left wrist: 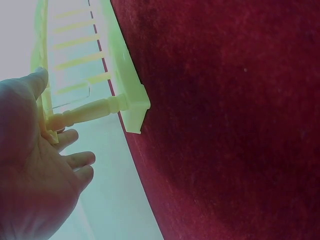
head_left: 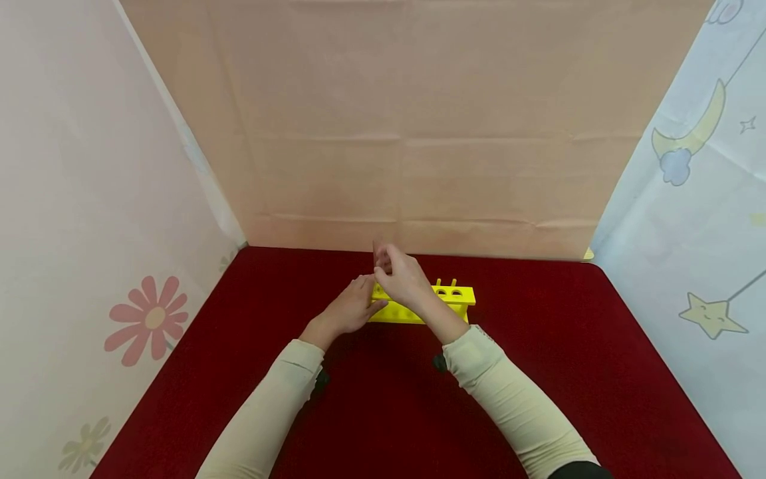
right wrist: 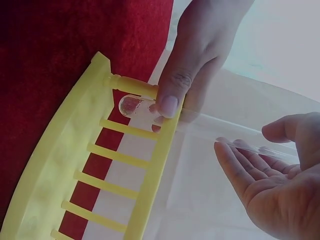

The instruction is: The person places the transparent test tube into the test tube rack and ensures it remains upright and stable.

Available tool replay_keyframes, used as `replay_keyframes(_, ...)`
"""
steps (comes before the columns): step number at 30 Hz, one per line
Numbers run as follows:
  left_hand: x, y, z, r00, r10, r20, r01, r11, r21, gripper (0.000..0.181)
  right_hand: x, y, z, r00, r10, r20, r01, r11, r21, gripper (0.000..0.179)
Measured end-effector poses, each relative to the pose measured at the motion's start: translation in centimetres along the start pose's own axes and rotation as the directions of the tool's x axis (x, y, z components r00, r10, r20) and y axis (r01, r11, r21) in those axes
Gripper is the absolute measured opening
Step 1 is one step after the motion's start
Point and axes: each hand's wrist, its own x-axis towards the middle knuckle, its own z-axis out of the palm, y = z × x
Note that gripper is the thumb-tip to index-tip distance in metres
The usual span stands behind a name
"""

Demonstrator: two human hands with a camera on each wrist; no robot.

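At the far middle of the dark red cloth-covered table (head_left: 538,399) stands a yellow plastic test-tube rack (head_left: 456,297), its long side facing me, with upright pegs and round holes showing at its right end. Both my hands meet over its left end.

My left hand (head_left: 350,307) grips that end of the rack. In the right wrist view its thumb (right wrist: 172,95) presses on the upper yellow rail beside the end post, and the fingers go behind the frame; I judge this hold is there to keep the light rack from sliding or tipping. The left wrist view shows the palm (left wrist: 30,175) against the turned end post, fingers loosely curled beneath it.

A clear glass test tube (right wrist: 137,106) lies through the top rail at the first slot, its rounded bottom between the rails, just under my left thumb. Its open end runs out toward my right hand (right wrist: 280,170). That hand is cupped, palm up, with the tube's upper part lying across the curled fingers and the thumb bent over it: a light hold on the tube rather than a clench.

Both forearms, in pale beige sleeves (head_left: 514,399), reach forward and converge, with the right wrist raised above the left.
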Motion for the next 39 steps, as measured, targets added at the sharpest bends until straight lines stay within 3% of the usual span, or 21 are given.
replay_keyframes(39,0.18,-0.06,0.34,1.0,0.008,-0.014,-0.008,1.0,-0.012,0.071,-0.16,0.99,0.8,0.999,0.028,0.016,-0.028,0.999,-0.025,0.018)
